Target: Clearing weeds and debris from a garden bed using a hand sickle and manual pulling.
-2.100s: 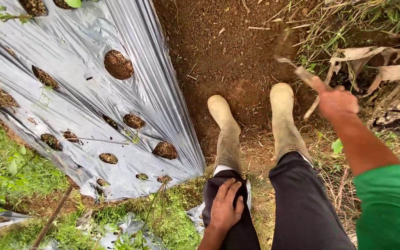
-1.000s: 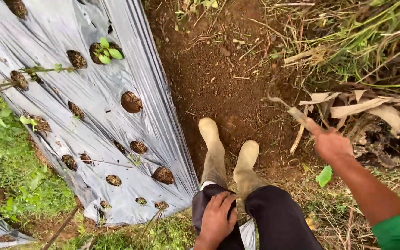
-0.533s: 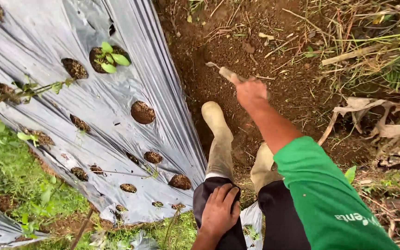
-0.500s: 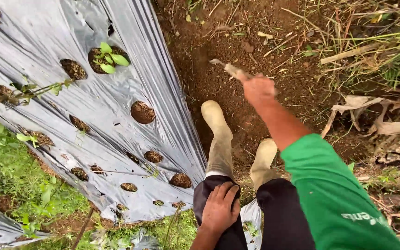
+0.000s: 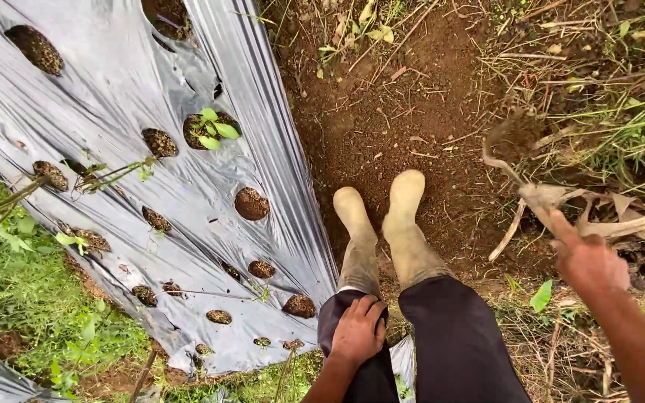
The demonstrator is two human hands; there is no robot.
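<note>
My right hand point(image 5: 590, 261) is out at the right and grips the handle of a small hand hoe point(image 5: 540, 200). Its curved blade is raised over the dry grass with a clump of soil point(image 5: 515, 136) on it. My left hand point(image 5: 357, 331) lies flat on my left thigh, on the dark trousers point(image 5: 457, 351). My two muddy rubber boots point(image 5: 382, 224) stand side by side in the bare-earth furrow point(image 5: 390, 112).
A silver plastic mulch sheet point(image 5: 113, 97) covers the raised bed at left, with several round planting holes; one holds a small seedling point(image 5: 214, 128). Green weeds point(image 5: 16, 298) grow at bottom left. Dry leaves and grass point(image 5: 621, 149) lie at right.
My right hand swung the hoe from the furrow in front of my boots out to the right, now lifting soil. My feet stepped closer together. The left hand stayed on my thigh.
</note>
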